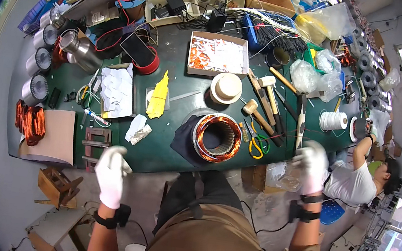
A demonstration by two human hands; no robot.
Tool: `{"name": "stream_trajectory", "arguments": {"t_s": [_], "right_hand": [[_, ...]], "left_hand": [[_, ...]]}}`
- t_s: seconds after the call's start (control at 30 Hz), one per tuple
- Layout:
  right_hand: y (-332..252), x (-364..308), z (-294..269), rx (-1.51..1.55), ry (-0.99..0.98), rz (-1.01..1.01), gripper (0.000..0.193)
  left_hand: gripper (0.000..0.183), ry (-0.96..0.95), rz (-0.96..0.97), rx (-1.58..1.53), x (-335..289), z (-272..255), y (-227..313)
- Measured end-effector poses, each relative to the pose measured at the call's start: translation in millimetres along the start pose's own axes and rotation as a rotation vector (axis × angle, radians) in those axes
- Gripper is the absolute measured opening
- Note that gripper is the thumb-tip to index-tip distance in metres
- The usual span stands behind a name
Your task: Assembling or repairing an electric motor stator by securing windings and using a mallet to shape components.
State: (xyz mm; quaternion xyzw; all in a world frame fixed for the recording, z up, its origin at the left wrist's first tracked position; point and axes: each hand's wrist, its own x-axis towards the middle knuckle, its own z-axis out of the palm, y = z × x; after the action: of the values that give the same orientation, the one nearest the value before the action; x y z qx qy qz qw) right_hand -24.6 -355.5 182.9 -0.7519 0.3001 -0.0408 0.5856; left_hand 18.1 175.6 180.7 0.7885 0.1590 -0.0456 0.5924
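My left hand [111, 172], in a white glove, hovers in front of the bench's near edge. Its thumb stands apart from the fingers and nothing is held. Just beyond it lies a reddish-brown metal frame [96, 145]. My right hand [311, 164], also gloved, is raised off the near edge at the right. Its fingers are loosely bent, somewhat blurred, with nothing visible in them. Between the hands, a motor stator [201, 135] with copper windings rests on a dark cloth [182, 138] and faces upward. Yellow-handled scissors [257, 151] lie to its right.
Mallets [269, 86] and other hand tools lie beyond the scissors. A cardboard box [187, 64] of white and orange pieces stands behind a white roll [227, 88]. Yellow strips [157, 100] and copper coils [32, 125] lie leftward. A co-worker [355, 182] sits right, past a thread spool [333, 121].
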Motion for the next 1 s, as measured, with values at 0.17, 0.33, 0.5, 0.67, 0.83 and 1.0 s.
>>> {"name": "stream_trajectory", "arguments": {"t_s": [0.17,0.33,0.5,0.67,0.83,1.0], "right_hand": [[48,-26,130,0.174,-0.391,0.347,0.036],[66,-23,161,0.362,-0.235,0.270,0.019],[35,-34,137,0.409,-0.018,0.103,0.022],[-35,-51,72,0.386,0.128,-0.081,0.025],[-104,-64,6,0.116,0.528,-0.478,0.026],[-32,-43,46,-0.229,0.046,-0.014,0.024]], "left_hand": [[0.019,-0.090,-0.227,0.078,-27,-1,-67],[0.019,-0.106,-0.202,0.144,-29,-17,-75],[0.019,-0.092,-0.184,0.057,-23,-23,-75],[0.019,-0.122,-0.213,0.084,-24,-39,-83],[0.020,-0.147,-0.309,0.128,-48,-54,-130],[0.020,-0.266,-0.453,0.159,-78,-45,-249]]}}
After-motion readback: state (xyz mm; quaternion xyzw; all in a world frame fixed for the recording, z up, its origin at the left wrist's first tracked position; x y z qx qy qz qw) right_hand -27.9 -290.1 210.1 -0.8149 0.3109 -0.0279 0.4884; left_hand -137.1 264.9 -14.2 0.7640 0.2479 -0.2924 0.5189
